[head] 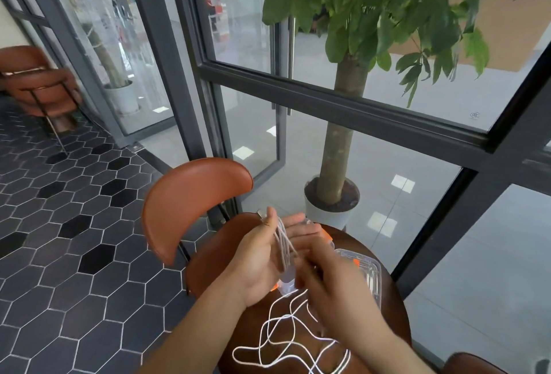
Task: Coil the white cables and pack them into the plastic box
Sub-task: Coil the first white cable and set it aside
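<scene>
Café-like seating corner: brown chairs (190, 206), round table (396, 308), hexagon-tile floor (74, 239), glass doors (244, 99).

1 head-worn wide-angle view looks forward and down; hands (259, 263) near, low in frame over the table (393, 329).
</scene>
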`<state>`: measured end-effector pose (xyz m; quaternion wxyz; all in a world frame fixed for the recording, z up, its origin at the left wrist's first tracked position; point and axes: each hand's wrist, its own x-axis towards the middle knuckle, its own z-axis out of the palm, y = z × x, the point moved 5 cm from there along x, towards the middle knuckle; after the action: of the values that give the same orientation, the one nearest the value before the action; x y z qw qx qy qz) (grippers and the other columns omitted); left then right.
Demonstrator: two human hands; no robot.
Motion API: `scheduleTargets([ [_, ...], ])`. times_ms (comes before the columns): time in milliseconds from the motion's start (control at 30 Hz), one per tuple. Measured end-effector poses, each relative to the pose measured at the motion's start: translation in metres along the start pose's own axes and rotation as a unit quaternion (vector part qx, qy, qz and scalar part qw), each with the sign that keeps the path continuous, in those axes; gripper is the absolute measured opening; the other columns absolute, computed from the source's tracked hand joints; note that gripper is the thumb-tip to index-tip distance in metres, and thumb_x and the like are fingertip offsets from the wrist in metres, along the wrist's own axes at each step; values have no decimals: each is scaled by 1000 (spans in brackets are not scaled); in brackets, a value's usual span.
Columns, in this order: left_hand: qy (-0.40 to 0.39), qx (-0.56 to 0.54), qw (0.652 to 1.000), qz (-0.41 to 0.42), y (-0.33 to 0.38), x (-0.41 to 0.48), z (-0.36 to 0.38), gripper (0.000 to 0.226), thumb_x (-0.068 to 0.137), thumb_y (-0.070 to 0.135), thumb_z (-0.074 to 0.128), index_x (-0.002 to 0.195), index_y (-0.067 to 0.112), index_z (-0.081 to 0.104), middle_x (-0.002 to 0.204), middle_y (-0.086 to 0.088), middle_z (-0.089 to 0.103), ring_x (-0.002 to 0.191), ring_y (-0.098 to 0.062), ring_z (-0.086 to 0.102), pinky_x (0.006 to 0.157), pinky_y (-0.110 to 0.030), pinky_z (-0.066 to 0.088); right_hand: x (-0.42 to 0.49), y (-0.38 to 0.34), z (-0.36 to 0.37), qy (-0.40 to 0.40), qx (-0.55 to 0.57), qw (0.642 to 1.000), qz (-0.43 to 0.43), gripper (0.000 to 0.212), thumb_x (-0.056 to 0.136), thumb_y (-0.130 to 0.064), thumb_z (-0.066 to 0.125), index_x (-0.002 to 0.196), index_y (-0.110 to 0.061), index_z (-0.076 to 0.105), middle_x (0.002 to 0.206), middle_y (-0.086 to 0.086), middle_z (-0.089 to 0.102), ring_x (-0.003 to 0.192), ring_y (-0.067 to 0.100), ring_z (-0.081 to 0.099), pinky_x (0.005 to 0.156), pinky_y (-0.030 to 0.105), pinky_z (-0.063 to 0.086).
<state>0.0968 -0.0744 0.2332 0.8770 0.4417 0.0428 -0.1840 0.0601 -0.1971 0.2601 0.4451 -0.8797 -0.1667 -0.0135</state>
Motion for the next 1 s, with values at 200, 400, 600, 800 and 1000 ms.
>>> scheduleTargets([
  [200,-4,-84,994,66,12,2,8,47,100,38,37,107,2,67,88,-17,72,81,-27,73,76,-37,62,-23,38,31,5,-16,1000,13,10,85,-44,64,89,-35,67,85,-19,61,85,2,60,74,20,47],
  [400,-128,-111,985,38,4,-5,16,42,102,33,39,83,4,61,53,-5,52,40,-17,51,49,-29,46,-14,57,29,-74,381,887,250,27,93,4,58,91,-11,80,81,19,77,70,30,65,67,36,57],
  [600,-232,-97,967,28,-2,-9,25,25,102,19,48,87,2,55,55,-6,56,41,-15,56,49,-29,48,8,49,19,-11,497,843,205,24,93,-11,64,110,6,66,95,31,69,84,36,68,77,42,60],
  [800,-210,-43,977,14,-9,-10,16,26,102,21,48,85,3,56,55,-6,58,41,-16,57,50,-31,44,21,37,1,-18,434,893,117,29,104,-16,51,105,-4,77,104,38,69,101,53,66,98,63,49],
  [1000,-220,-4,976,-6,-6,-13,15,27,100,22,51,86,0,59,61,-11,63,48,-21,63,56,-32,50,18,27,-3,-42,404,911,73,22,91,-7,65,107,-12,80,103,22,78,106,46,69,100,58,51],
])
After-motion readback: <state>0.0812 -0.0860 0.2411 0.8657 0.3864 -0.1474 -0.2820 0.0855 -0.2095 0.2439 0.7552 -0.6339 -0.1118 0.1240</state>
